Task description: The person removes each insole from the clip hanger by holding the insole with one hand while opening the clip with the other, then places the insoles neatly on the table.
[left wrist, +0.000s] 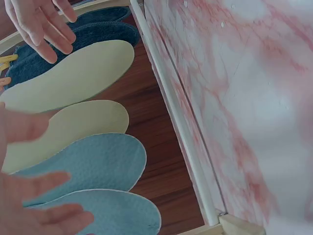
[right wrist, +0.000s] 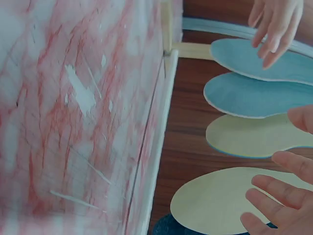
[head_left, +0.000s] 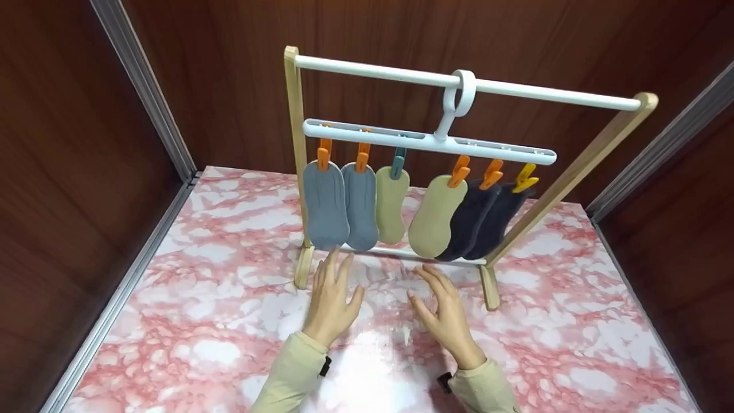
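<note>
Pairs of shoe insoles hang from a white clip hanger (head_left: 378, 136): blue-grey insoles (head_left: 327, 206) at left, pale yellow-green insoles (head_left: 436, 221) in the middle, dark navy insoles (head_left: 499, 223) at right. Orange clothespins (head_left: 362, 158), a teal clothespin (head_left: 397, 164) and a yellow clothespin (head_left: 525, 178) grip their upper ends. My left hand (head_left: 332, 304) is held out with fingers spread, its fingertips near the lower end of the leftmost insole. My right hand (head_left: 447, 315) reaches out below the yellow-green insole, fingers apart. Both hands hold nothing.
A wooden rack (head_left: 573, 172) with a white top bar (head_left: 378, 70) carries the hanger by its ring hook (head_left: 465, 94). It stands on a pink-and-white marbled tabletop (head_left: 212, 321). Dark wood panels (head_left: 218, 74) with metal edge strips enclose the back and sides.
</note>
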The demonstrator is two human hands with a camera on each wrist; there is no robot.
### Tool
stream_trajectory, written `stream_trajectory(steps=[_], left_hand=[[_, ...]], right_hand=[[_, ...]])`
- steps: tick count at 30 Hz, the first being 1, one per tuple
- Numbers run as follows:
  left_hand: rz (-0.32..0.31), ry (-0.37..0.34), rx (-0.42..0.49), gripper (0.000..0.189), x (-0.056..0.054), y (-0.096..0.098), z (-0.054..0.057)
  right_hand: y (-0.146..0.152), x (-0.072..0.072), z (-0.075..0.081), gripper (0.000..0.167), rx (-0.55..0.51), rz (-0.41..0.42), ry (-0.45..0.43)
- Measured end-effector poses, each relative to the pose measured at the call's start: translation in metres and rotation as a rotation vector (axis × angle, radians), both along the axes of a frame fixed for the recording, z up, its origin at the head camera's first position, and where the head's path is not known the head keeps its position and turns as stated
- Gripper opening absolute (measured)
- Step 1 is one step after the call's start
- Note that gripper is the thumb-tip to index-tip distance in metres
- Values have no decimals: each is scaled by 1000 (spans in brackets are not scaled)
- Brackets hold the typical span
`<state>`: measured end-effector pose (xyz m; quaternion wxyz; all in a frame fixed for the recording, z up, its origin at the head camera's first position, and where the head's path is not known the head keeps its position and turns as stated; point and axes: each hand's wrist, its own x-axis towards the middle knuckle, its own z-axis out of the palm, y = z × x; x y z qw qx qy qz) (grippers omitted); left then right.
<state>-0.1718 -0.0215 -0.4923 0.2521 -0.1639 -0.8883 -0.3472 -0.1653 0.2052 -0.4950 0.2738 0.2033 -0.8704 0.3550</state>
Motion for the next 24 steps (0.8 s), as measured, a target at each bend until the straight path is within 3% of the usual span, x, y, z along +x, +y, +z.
stream_trajectory(steps=[8,14,24], left_hand=[[104,-3,195,41,-12,-7,2],[166,6,250,54,-21,-15,4],[182,-8,335,65,-43,-32,15]], right_hand=[[0,0,-2,43,-17,2,6],[1,2,-4,42,-23,12,7],[-1,4,-9,40,-24,15,-8]])
